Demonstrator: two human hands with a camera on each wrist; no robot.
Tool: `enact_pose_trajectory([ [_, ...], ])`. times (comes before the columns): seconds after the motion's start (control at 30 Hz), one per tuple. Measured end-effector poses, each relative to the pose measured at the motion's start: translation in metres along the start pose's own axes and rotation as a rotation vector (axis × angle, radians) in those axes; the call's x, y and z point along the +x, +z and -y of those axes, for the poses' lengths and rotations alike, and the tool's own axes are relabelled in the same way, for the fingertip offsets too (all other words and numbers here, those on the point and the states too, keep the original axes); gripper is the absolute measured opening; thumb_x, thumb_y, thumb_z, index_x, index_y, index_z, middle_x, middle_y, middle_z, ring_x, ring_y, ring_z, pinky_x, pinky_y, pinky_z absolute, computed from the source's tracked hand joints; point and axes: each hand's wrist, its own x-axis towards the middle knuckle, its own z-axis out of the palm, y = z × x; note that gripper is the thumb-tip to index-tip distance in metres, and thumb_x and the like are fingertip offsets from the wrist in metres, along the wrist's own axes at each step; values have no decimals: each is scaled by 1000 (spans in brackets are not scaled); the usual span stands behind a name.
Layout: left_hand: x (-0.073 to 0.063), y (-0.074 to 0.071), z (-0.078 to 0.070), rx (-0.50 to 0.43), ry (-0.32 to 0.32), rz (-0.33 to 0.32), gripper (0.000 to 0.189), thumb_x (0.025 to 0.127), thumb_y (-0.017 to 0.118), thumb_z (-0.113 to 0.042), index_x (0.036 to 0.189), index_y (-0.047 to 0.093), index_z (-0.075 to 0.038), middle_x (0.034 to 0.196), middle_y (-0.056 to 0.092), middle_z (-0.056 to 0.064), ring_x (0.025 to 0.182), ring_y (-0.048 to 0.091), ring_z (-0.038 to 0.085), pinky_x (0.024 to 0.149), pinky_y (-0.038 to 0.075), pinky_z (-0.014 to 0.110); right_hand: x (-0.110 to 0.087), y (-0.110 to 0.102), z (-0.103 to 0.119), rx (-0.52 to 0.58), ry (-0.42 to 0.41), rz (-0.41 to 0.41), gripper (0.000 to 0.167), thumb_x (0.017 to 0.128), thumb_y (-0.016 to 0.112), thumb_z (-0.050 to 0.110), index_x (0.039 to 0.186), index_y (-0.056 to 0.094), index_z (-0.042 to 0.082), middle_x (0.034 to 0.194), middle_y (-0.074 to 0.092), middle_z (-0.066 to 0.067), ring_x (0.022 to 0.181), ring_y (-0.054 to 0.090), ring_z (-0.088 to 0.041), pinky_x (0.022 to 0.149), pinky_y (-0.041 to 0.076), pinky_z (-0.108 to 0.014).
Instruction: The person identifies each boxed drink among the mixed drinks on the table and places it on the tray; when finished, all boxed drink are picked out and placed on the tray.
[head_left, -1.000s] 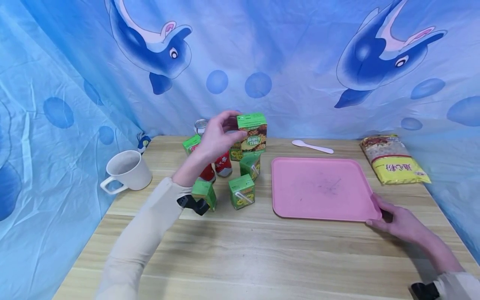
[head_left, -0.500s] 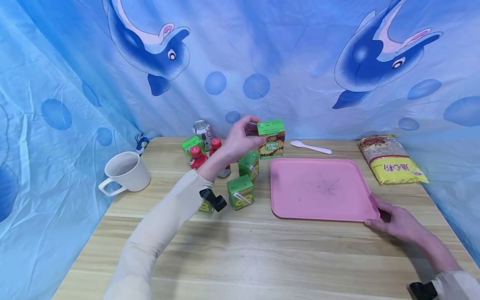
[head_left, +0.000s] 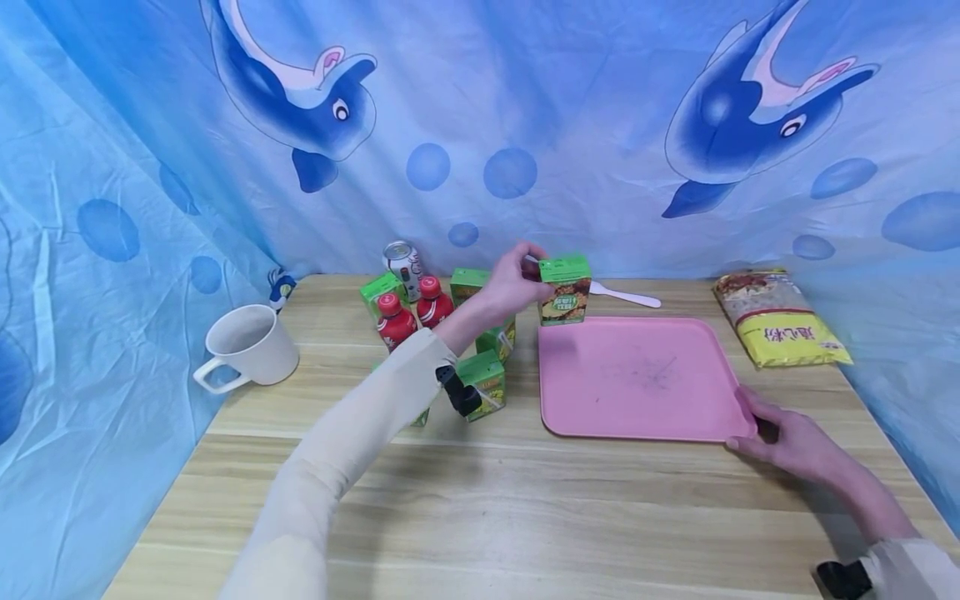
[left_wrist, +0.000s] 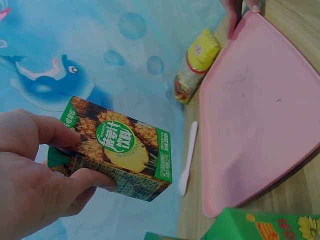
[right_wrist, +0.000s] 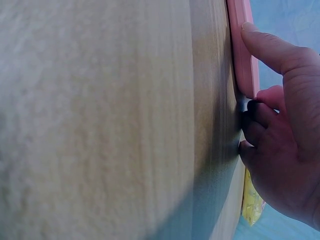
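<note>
My left hand (head_left: 516,286) pinches a green-topped pineapple juice box (head_left: 566,292) above the table, over the back left corner of a pink tray (head_left: 637,383). In the left wrist view, the thumb and fingers grip one end of the juice box (left_wrist: 122,145), its pineapple picture showing. My right hand (head_left: 795,440) holds the tray's front right corner. The right wrist view has the thumb on the tray's rim (right_wrist: 244,55) and the other fingers bent at the corner. Several similar juice boxes (head_left: 482,379) stand left of the tray, partly hidden by my left arm.
Two red-capped bottles (head_left: 395,321) and a silver can (head_left: 402,265) stand among the boxes. A white mug (head_left: 255,346) is at the left edge. Behind the tray lies a white spoon (head_left: 626,295); a yellow food packet (head_left: 780,321) lies to its right. A blue curtain (head_left: 480,208) borders the table.
My left hand has carried the pineapple juice box rightward and lower, from above the other boxes to the tray's back left corner. The right hand stays at the tray.
</note>
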Motion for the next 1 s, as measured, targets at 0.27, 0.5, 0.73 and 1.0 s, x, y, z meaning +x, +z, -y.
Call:
enact_pose_trajectory([
  [0.27, 14, 17, 5, -70, -79, -13, 46, 85, 67, 14, 122, 50, -8, 106, 55, 15, 89, 59, 27, 85, 55, 43, 0, 1, -2, -3, -13, -12, 102, 86, 76, 49, 152, 25, -9, 150, 29, -38, 129, 32, -62, 98, 33, -71],
  [0.5, 27, 28, 12, -77, -93, -8, 43, 86, 66, 16, 120, 50, -6, 103, 56, 15, 90, 59, 28, 82, 55, 41, 0, 2, -1, -5, -7, -14, 101, 86, 77, 48, 151, 26, -10, 150, 29, -37, 130, 32, -61, 99, 33, -70],
  [0.73, 34, 38, 18, -9, -113, -7, 43, 86, 66, 16, 119, 50, -6, 102, 58, 14, 88, 59, 27, 84, 54, 47, 0, 2, 0, 14, -12, -7, 98, 87, 77, 44, 151, 26, -10, 151, 27, -36, 131, 31, -60, 99, 33, -70],
  [1.0, 39, 52, 20, 90, -167, -57, 48, 80, 63, 20, 116, 52, -10, 101, 56, 12, 84, 55, 25, 63, 46, 33, -1, 3, -2, -17, -58, -40, 96, 86, 77, 43, 149, 30, -12, 150, 32, -35, 130, 35, -58, 98, 35, -67],
])
